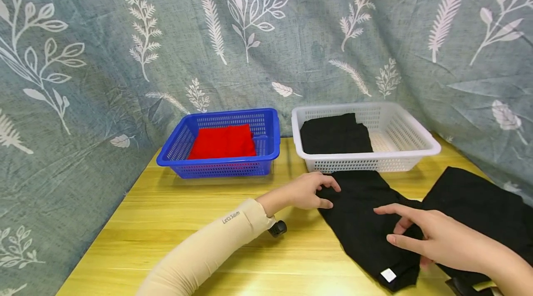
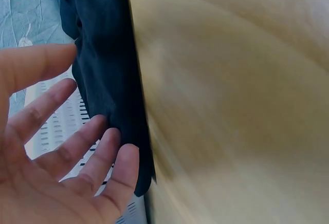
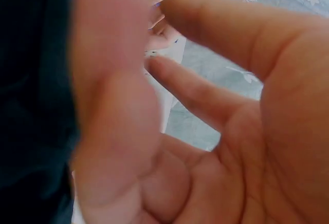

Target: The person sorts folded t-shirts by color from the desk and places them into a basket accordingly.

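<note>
A black garment (image 1: 366, 222) with a small white label near its front corner lies flat on the table. My left hand (image 1: 310, 190) is at its left edge, fingers spread and slightly bent; in the left wrist view the fingertips are beside the black cloth (image 2: 108, 70), gripping none of it. Whether they touch it I cannot tell. Over the garment's right part is my right hand (image 1: 433, 236), its thumb and index finger apart and the others loosely bent. Nothing shows between its fingers (image 3: 200, 88) in the right wrist view.
More black cloth (image 1: 479, 212) lies on the right of the wooden table (image 1: 166, 222). At the back stand a blue basket (image 1: 225, 166) with folded red cloth (image 1: 225, 142) and a white basket (image 1: 399, 150) with folded black cloth (image 1: 335, 135). A leaf-patterned curtain (image 1: 175, 32) hangs behind.
</note>
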### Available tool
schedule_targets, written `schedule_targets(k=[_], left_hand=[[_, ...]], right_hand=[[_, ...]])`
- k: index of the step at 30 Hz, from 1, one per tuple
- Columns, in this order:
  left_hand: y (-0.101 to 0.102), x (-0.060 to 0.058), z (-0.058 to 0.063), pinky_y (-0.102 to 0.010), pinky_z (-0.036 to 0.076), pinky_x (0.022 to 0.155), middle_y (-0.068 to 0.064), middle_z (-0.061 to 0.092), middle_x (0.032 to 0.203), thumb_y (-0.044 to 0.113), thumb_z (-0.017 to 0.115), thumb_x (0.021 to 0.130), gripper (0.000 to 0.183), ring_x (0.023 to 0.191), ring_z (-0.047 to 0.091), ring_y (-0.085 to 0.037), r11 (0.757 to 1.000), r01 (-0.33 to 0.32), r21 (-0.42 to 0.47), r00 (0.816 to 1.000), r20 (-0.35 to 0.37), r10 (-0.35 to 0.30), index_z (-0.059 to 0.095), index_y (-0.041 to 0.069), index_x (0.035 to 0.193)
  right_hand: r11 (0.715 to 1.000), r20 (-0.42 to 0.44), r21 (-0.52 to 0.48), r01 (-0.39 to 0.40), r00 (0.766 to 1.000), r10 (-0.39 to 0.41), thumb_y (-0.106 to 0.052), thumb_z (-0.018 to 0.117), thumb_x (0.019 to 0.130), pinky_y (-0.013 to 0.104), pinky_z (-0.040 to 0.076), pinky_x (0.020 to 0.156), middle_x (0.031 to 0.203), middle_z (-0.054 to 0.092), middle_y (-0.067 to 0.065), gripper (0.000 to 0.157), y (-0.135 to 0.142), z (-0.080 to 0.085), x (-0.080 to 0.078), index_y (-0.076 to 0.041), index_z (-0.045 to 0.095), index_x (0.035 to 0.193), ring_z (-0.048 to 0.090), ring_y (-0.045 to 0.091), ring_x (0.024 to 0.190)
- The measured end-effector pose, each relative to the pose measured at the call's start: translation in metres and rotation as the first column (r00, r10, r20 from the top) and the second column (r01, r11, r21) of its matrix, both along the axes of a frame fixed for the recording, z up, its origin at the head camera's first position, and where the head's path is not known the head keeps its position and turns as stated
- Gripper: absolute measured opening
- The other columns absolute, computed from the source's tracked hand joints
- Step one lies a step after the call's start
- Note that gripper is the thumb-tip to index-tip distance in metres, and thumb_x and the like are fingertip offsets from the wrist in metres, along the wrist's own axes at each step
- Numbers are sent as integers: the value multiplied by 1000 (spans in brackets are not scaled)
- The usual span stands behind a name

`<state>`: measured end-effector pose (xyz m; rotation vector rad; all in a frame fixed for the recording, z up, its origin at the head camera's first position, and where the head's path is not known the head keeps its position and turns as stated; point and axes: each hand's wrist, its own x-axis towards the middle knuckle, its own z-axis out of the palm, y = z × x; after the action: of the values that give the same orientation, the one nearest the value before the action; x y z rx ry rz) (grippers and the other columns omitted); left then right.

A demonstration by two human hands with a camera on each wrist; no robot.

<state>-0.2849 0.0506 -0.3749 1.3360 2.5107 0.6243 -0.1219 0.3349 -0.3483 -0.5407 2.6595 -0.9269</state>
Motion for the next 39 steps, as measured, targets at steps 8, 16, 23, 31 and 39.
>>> schedule_targets(k=[8, 16, 23, 31, 39], left_hand=[[0, 2, -4, -19, 49, 106, -6, 67, 137, 24, 78, 98, 40, 125, 63, -19, 1000, -11, -25, 1000, 6, 11, 70, 20, 137], [-1, 4, -4, -20, 48, 106, -6, 67, 137, 27, 76, 100, 41, 126, 61, -16, 997, -14, -73, 1000, -10, 13, 69, 22, 139], [-3, 6, -4, -22, 48, 105, -5, 70, 134, 27, 76, 101, 39, 125, 61, -16, 994, -15, -105, 999, -48, 10, 69, 21, 139], [-13, 13, -5, -25, 51, 103, -5, 72, 131, 28, 76, 101, 38, 121, 64, -16, 989, -29, -148, 997, -69, 19, 69, 22, 138], [-33, 31, 0, -28, 52, 107, -4, 72, 129, 28, 76, 101, 37, 123, 66, -16, 983, -55, -174, 994, -103, 37, 69, 22, 137]], right_hand=[[998, 92, -61, -17, 995, 22, -28, 61, 111, 30, 55, 56, 100, 65, 7, 52, 7, -7, -6, -6, 48, 157, 66, 13, 53], [996, 161, -85, 27, 987, -13, -29, 61, 111, 34, 56, 54, 103, 69, 8, 54, 10, -13, -12, -6, 47, 158, 67, 20, 52], [995, 149, -86, 58, 988, -44, -31, 63, 110, 35, 56, 50, 103, 69, 8, 54, 8, -18, -13, -7, 50, 156, 65, 20, 51], [991, 153, -117, 61, 987, -43, -30, 63, 110, 35, 56, 51, 105, 69, 9, 54, 6, -23, -13, -7, 50, 157, 66, 21, 52], [989, 126, -140, 43, 992, -25, -29, 64, 110, 33, 57, 54, 113, 69, 10, 53, 2, -26, -12, -9, 50, 157, 68, 19, 54]])
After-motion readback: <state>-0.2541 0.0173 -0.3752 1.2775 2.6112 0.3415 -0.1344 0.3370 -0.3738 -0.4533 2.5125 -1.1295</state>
